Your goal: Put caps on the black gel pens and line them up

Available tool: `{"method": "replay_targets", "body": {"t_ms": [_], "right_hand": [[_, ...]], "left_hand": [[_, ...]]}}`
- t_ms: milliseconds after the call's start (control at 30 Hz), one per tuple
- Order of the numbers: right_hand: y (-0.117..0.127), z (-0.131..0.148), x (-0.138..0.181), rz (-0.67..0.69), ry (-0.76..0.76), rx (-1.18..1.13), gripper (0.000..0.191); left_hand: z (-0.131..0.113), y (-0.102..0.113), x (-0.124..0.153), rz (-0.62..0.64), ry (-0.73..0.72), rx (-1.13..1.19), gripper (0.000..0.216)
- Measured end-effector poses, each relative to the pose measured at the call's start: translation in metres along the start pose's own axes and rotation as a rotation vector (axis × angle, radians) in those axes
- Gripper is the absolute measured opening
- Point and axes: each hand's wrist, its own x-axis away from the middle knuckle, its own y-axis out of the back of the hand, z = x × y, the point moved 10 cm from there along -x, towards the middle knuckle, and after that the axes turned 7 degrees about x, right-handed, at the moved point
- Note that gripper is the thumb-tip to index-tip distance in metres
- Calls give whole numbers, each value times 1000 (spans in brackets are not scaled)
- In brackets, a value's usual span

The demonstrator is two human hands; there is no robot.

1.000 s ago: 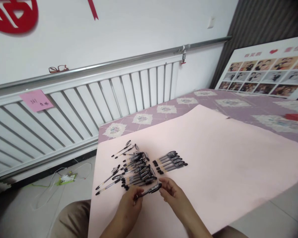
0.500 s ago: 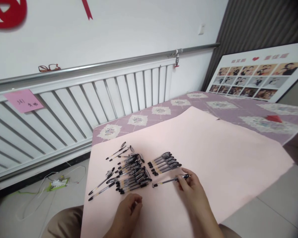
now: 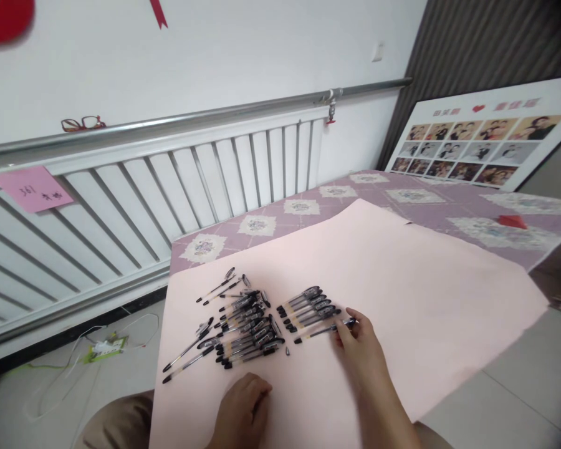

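Pen, single, was just beside the row of pens on the pink sheet, one end pinched in your right hand, forearm slanting inward; parallel alignment with level ends probably served best. Your left hand, knuckles up, fingers curled, sat nearer you than the loose pile; whether it held anything could not be told.

Your right hand pinches a pen just beside the neat row of pens on the pink sheet; your left hand, loosely curled, is near the jumbled pile of pens.
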Motion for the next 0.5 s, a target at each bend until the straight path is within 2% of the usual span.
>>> {"method": "replay_targets", "body": {"t_ms": [167, 300, 500], "right_hand": [[3, -5, -4, -60, 12, 40, 59], [4, -6, -3, -45, -25, 81, 62], [5, 3, 1, -29, -19, 164, 56]], "left_hand": [[-3, -1, 1, -3, -40, -29, 18], [-2, -3, 1, 9, -50, -38, 18], [-2, -3, 1, 15, -49, -55, 19]]}}
